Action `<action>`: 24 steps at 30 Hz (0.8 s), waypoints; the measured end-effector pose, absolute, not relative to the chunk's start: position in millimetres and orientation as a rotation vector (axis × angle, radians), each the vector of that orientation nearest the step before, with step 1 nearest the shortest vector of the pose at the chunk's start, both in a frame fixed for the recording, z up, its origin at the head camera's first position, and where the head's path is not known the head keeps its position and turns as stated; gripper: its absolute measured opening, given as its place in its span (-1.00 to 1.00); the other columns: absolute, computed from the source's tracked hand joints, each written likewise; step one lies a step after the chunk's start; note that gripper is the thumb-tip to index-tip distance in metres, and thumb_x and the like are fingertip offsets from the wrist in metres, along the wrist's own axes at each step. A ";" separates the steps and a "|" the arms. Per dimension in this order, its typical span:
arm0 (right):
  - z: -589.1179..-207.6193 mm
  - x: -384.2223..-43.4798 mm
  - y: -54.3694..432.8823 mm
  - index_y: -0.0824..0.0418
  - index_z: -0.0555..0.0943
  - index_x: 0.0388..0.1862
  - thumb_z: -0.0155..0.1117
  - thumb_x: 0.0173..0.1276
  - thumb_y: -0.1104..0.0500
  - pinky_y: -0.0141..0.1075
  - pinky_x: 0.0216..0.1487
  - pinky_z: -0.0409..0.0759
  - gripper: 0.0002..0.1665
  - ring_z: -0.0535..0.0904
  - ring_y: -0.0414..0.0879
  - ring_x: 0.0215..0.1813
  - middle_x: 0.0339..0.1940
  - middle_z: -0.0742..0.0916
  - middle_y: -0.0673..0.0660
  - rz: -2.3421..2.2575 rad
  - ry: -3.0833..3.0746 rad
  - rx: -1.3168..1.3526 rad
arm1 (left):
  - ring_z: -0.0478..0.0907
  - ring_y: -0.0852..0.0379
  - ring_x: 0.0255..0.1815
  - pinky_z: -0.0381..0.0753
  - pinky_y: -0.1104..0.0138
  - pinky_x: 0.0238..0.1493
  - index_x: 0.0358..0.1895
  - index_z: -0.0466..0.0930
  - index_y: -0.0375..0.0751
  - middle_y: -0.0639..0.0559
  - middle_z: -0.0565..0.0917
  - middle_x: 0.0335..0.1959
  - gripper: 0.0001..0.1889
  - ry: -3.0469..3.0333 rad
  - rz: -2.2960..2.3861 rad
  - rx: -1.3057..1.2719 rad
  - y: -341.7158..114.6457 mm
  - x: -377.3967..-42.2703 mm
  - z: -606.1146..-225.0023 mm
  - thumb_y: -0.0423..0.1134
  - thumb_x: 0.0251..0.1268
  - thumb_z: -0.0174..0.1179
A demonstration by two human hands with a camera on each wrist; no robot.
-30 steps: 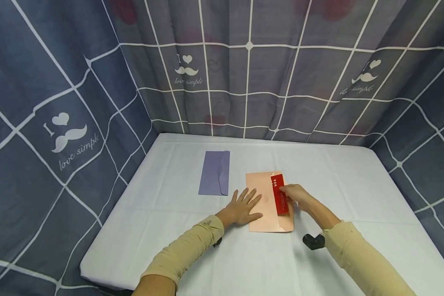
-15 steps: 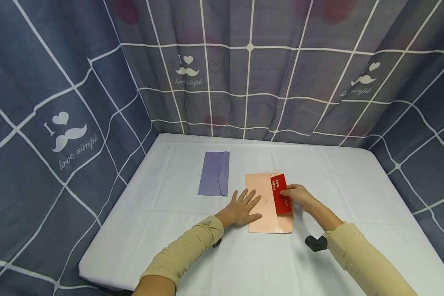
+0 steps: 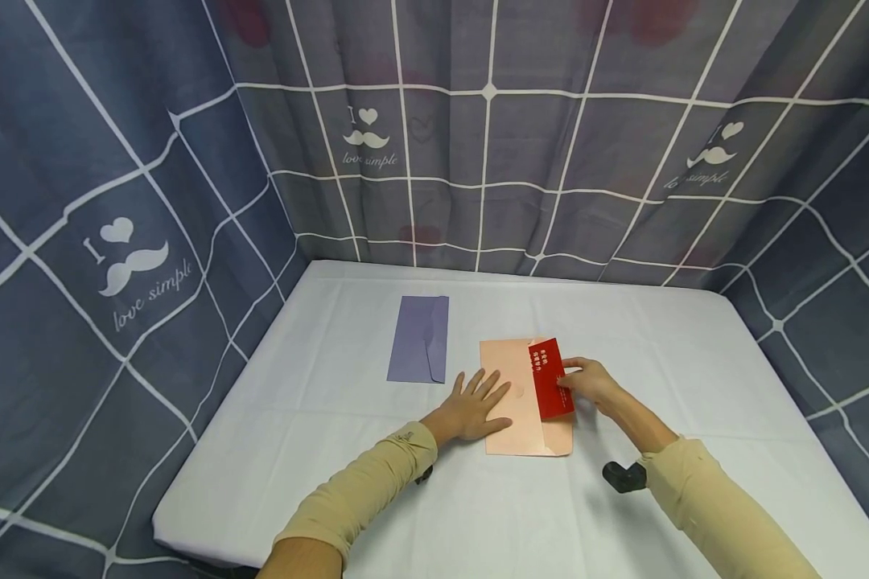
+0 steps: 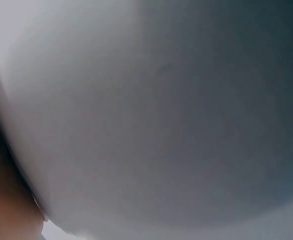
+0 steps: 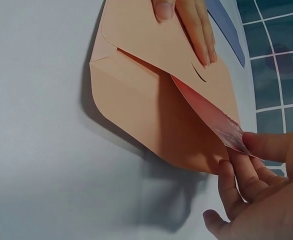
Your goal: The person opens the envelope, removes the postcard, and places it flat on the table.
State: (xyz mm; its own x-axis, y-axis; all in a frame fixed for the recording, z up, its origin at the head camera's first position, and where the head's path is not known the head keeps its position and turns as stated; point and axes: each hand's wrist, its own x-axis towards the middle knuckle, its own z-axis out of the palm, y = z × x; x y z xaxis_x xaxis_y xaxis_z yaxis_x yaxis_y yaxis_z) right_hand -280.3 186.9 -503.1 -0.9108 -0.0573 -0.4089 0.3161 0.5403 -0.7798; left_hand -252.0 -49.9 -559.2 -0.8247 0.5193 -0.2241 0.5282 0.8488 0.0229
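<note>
A peach envelope lies on the white table with its flap side open to the right. My left hand rests on its left part, fingers straight and spread. Partly inside the envelope's right-hand opening is a red card with pale print along its upper end. The thumb and fingers of my right hand pinch the card's right edge; in the right wrist view the card slants out from under the envelope's front panel. A blurred grey surface fills most of the left wrist view.
To the left and farther back, a purple envelope lies on the white-covered table. Dark grid-patterned curtains stand along the table's back and sides. A black device sits at the right sleeve's cuff.
The red card has shifted slightly to the right and more of its width shows. My right hand has moved a little rightward with it. The left hand stays in place.
</note>
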 end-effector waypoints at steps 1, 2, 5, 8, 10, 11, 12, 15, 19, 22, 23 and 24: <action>-502.7 -280.1 187.2 0.46 0.26 0.33 0.13 0.37 0.26 0.17 0.15 0.30 -0.40 0.40 0.25 0.09 0.15 0.49 0.45 -1.324 2.393 0.212 | -0.35 0.02 0.53 -0.24 -0.05 0.41 0.55 -0.21 0.16 0.11 -0.21 0.55 -0.25 2.805 -0.058 0.804 -49.7 -252.2 -559.3 0.38 0.39 -0.42; -502.5 -279.7 187.2 0.45 0.27 0.33 0.13 0.37 0.25 0.18 0.16 0.29 -0.40 0.40 0.24 0.09 0.14 0.49 0.44 -1.328 2.390 0.217 | -0.35 0.02 0.53 -0.24 -0.05 0.41 0.55 -0.21 0.17 0.11 -0.21 0.55 -0.25 2.805 -0.058 0.803 -49.5 -252.2 -559.5 0.38 0.39 -0.43; -502.3 -279.2 187.5 0.44 0.27 0.34 0.12 0.39 0.22 0.21 0.16 0.26 -0.40 0.40 0.23 0.08 0.11 0.51 0.42 -1.334 2.386 0.221 | -0.36 0.03 0.52 -0.26 -0.05 0.41 0.55 -0.23 0.18 0.12 -0.23 0.55 -0.25 2.799 -0.066 0.797 -49.0 -252.2 -559.9 0.38 0.39 -0.45; -502.3 -278.8 187.9 0.46 0.28 0.32 0.10 0.39 0.24 0.18 0.15 0.29 -0.42 0.40 0.23 0.08 0.11 0.52 0.42 -1.345 2.395 0.207 | -0.37 0.03 0.52 -0.26 -0.05 0.41 0.55 -0.24 0.18 0.11 -0.24 0.55 -0.25 2.796 -0.068 0.798 -48.7 -251.6 -559.5 0.38 0.39 -0.45; -502.3 -278.7 188.2 0.47 0.29 0.31 0.08 0.38 0.27 0.15 0.14 0.32 -0.44 0.41 0.23 0.07 0.12 0.51 0.44 -1.348 2.406 0.193 | -0.36 0.02 0.52 -0.26 -0.06 0.41 0.55 -0.23 0.16 0.10 -0.23 0.55 -0.25 2.796 -0.063 0.804 -49.0 -251.5 -559.8 0.37 0.40 -0.43; -502.3 -278.7 188.3 0.49 0.29 0.31 0.08 0.38 0.29 0.13 0.14 0.33 -0.44 0.41 0.24 0.08 0.13 0.51 0.45 -1.347 2.414 0.183 | -0.36 0.01 0.52 -0.26 -0.06 0.41 0.55 -0.22 0.16 0.09 -0.22 0.56 -0.25 2.795 -0.058 0.807 -49.1 -251.7 -560.2 0.37 0.40 -0.43; -502.1 -278.6 188.4 0.49 0.29 0.30 0.07 0.38 0.30 0.12 0.13 0.35 -0.45 0.42 0.25 0.07 0.13 0.50 0.45 -1.345 2.421 0.176 | -0.35 0.01 0.52 -0.25 -0.07 0.40 0.55 -0.20 0.15 0.09 -0.21 0.56 -0.25 2.799 -0.051 0.810 -49.4 -251.7 -560.5 0.37 0.40 -0.41; -502.1 -278.2 188.9 0.50 0.29 0.30 0.05 0.38 0.33 0.09 0.12 0.36 -0.46 0.43 0.25 0.08 0.13 0.50 0.47 -1.345 2.435 0.176 | -0.35 0.00 0.52 -0.25 -0.08 0.40 0.55 -0.20 0.14 0.08 -0.21 0.56 -0.25 2.802 -0.033 0.818 -49.9 -252.4 -563.1 0.37 0.40 -0.41; -500.6 -277.8 191.2 0.51 0.28 0.31 0.03 0.38 0.34 0.11 0.13 0.36 -0.46 0.44 0.26 0.08 0.14 0.50 0.47 -1.337 2.446 0.182 | -0.34 0.00 0.53 -0.25 -0.08 0.40 0.55 -0.19 0.15 0.08 -0.20 0.55 -0.25 2.808 -0.024 0.816 -49.9 -252.1 -563.0 0.37 0.40 -0.41; -499.4 -277.7 193.8 0.53 0.28 0.30 0.02 0.38 0.35 0.09 0.11 0.37 -0.47 0.45 0.26 0.06 0.11 0.51 0.47 -1.336 2.454 0.173 | -0.34 0.01 0.53 -0.24 -0.07 0.40 0.55 -0.19 0.16 0.09 -0.20 0.55 -0.25 2.808 -0.045 0.807 -49.4 -250.9 -560.2 0.37 0.40 -0.41; -499.0 -277.6 194.6 0.54 0.28 0.29 0.01 0.38 0.35 0.08 0.10 0.38 -0.47 0.46 0.26 0.05 0.10 0.52 0.47 -1.337 2.459 0.169 | -0.34 0.02 0.53 -0.24 -0.06 0.41 0.55 -0.20 0.16 0.10 -0.21 0.55 -0.25 2.808 -0.054 0.804 -49.2 -250.7 -559.5 0.37 0.39 -0.41; -499.1 -277.5 195.2 0.54 0.29 0.29 0.01 0.38 0.36 0.07 0.09 0.39 -0.48 0.47 0.25 0.04 0.09 0.52 0.47 -1.337 2.465 0.167 | -0.35 0.02 0.53 -0.24 -0.06 0.41 0.55 -0.20 0.16 0.10 -0.21 0.55 -0.25 2.807 -0.059 0.803 -49.0 -250.8 -559.4 0.37 0.40 -0.42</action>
